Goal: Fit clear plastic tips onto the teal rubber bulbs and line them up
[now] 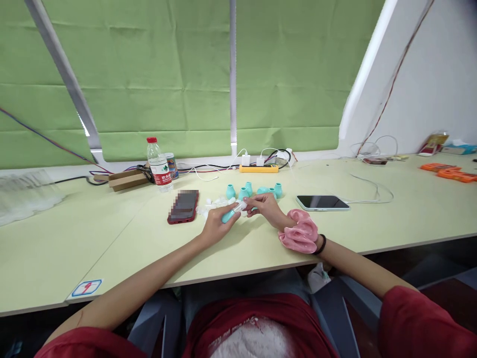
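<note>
My left hand (218, 223) is closed around a small turquoise bottle-shaped piece (228, 216) with a clear, whitish upper part. At that clear end, my right hand (264, 206) pinches with thumb and forefinger; a pink scrunchie (299, 231) sits on its wrist. Just behind my hands stand several turquoise vase-shaped pieces (230, 191), and some lie on their sides. A pile of small white and clear plastic parts (214, 203) lies behind my left hand, partly hidden by it. The exact shape of what my right fingertips hold is too small to tell.
A red-cased phone (183, 206) lies left of my hands, a pale-cased phone (322, 202) with a cable to the right. Behind stand a water bottle (160, 166), a can (172, 166) and a yellow power strip (259, 168). Orange parts (449, 171) lie far right.
</note>
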### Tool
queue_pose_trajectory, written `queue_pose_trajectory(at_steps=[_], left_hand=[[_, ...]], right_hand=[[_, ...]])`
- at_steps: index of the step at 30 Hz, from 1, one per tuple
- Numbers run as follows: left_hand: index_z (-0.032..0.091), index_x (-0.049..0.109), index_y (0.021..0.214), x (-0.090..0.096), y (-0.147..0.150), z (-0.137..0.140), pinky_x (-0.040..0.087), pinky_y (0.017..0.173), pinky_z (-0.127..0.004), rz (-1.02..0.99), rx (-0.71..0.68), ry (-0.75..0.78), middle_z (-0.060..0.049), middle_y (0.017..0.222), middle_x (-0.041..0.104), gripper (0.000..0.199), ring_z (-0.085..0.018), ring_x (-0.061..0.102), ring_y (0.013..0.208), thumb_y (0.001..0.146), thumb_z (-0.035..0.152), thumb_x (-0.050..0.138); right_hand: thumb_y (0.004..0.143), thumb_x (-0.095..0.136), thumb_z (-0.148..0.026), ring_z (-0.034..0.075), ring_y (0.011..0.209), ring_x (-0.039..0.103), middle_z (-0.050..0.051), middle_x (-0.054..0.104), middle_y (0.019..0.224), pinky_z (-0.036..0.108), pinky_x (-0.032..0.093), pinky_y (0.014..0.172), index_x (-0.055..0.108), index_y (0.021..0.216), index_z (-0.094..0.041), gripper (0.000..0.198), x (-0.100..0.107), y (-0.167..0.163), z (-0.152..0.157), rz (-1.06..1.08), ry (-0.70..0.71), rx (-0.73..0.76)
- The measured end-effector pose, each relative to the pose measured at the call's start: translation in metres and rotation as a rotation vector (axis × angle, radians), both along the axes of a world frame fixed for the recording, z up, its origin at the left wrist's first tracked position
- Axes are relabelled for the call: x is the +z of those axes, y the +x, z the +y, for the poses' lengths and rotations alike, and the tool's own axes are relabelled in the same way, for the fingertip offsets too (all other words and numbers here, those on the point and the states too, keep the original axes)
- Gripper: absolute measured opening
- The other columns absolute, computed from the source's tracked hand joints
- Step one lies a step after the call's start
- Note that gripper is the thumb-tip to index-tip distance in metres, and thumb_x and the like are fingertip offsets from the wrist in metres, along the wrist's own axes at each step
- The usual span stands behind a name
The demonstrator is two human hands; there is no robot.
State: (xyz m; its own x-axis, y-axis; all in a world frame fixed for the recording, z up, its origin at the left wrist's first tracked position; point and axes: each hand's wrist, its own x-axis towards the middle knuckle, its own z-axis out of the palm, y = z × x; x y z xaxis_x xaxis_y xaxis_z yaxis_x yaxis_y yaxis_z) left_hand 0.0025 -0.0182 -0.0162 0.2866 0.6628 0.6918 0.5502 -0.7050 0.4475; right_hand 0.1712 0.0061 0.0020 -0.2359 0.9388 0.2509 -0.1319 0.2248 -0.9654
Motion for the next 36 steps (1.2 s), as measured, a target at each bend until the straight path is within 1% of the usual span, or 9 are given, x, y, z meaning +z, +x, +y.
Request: queue_pose_trajectory(at_steps=[3, 7, 11, 15, 19, 22, 25, 28, 36], left_hand=[[0.016, 0.060, 0.099, -0.001, 0.001, -0.001, 0.046, 0.074, -0.031, -0.020, -0.021, -0.049, -0.007, 0.097, 0.062, 0.033, -0.021, 0.059, 0.085, 0.074, 0.034, 0.050], [0.013, 0.060, 0.099, -0.001, 0.002, -0.002, 0.045, 0.074, -0.029, -0.011, 0.000, -0.002, -0.009, 0.095, 0.063, 0.034, -0.020, 0.060, 0.083, 0.074, 0.034, 0.050], [0.013, 0.060, 0.099, 0.006, -0.002, 0.003, 0.044, 0.072, -0.026, -0.057, -0.049, -0.072, -0.006, 0.093, 0.064, 0.035, -0.018, 0.058, 0.083, 0.080, 0.035, 0.039], [0.013, 0.056, 0.103, 0.010, -0.010, 0.014, 0.044, 0.059, -0.024, -0.078, 0.011, -0.072, -0.007, 0.084, 0.062, 0.039, -0.015, 0.055, 0.072, 0.084, 0.032, 0.029], [0.016, 0.061, 0.094, 0.004, -0.014, 0.025, 0.043, 0.068, -0.032, 0.297, 0.176, 0.054, -0.009, 0.086, 0.057, 0.029, -0.020, 0.048, 0.081, 0.078, 0.030, 0.042], [0.018, 0.059, 0.099, -0.004, -0.013, 0.028, 0.040, 0.075, -0.038, 0.537, 0.250, 0.057, -0.011, 0.096, 0.053, 0.030, -0.024, 0.041, 0.090, 0.075, 0.030, 0.046], [0.021, 0.054, 0.107, -0.008, -0.013, 0.029, 0.038, 0.077, -0.039, 0.649, 0.284, 0.016, -0.010, 0.102, 0.049, 0.034, -0.025, 0.038, 0.093, 0.075, 0.030, 0.046], [0.023, 0.051, 0.109, -0.006, -0.015, 0.030, 0.038, 0.076, -0.037, 0.685, 0.335, -0.009, -0.009, 0.103, 0.049, 0.033, -0.024, 0.038, 0.094, 0.077, 0.029, 0.042], [0.020, 0.045, 0.112, 0.003, -0.015, 0.028, 0.039, 0.067, -0.031, 0.689, 0.354, -0.161, -0.007, 0.083, 0.058, 0.040, -0.023, 0.048, 0.088, 0.073, 0.031, 0.046]], right_hand=[[0.052, 0.067, -0.045, 0.010, 0.043, 0.052, 0.005, 0.059, 0.054, 0.029, 0.050, 0.049, 0.062, 0.055, -0.010, 0.035, -0.002, -0.001, 0.000, -0.025, 0.018, -0.002], [0.054, 0.066, -0.046, 0.011, 0.044, 0.052, 0.004, 0.059, 0.055, 0.033, 0.050, 0.052, 0.061, 0.055, -0.013, 0.033, -0.002, -0.002, 0.000, -0.051, 0.033, -0.006], [0.058, 0.064, -0.045, 0.012, 0.042, 0.050, 0.003, 0.060, 0.054, 0.032, 0.046, 0.048, 0.060, 0.054, -0.017, 0.029, 0.008, 0.000, 0.001, -0.086, 0.092, -0.082], [0.062, 0.062, -0.040, 0.010, 0.039, 0.044, 0.003, 0.055, 0.048, 0.027, 0.038, 0.041, 0.056, 0.052, -0.016, 0.027, 0.036, 0.025, 0.009, -0.119, 0.309, -0.328], [0.061, 0.060, -0.036, 0.008, 0.038, 0.038, -0.001, 0.047, 0.042, 0.023, 0.029, 0.040, 0.054, 0.052, -0.015, 0.024, 0.065, 0.075, 0.025, -0.169, 0.487, -0.610], [0.064, 0.055, -0.037, 0.011, 0.049, 0.047, 0.001, 0.051, 0.047, 0.024, 0.034, 0.049, 0.053, 0.052, -0.014, 0.026, 0.072, 0.109, 0.043, -0.535, 0.667, -0.909], [0.068, 0.048, -0.037, 0.016, 0.060, 0.052, 0.005, 0.057, 0.058, 0.027, 0.036, 0.057, 0.056, 0.058, -0.015, 0.026, 0.066, 0.129, 0.065, -0.887, 0.612, -1.058], [0.071, 0.043, -0.040, 0.021, 0.071, 0.053, 0.008, 0.060, 0.070, 0.031, 0.037, 0.061, 0.059, 0.069, -0.016, 0.029, 0.052, 0.138, 0.088, -1.105, 0.452, -1.074], [0.071, 0.043, -0.042, 0.026, 0.081, 0.053, 0.012, 0.059, 0.081, 0.034, 0.038, 0.066, 0.062, 0.078, -0.015, 0.034, 0.028, 0.143, 0.117, -1.279, 0.232, -0.960]])
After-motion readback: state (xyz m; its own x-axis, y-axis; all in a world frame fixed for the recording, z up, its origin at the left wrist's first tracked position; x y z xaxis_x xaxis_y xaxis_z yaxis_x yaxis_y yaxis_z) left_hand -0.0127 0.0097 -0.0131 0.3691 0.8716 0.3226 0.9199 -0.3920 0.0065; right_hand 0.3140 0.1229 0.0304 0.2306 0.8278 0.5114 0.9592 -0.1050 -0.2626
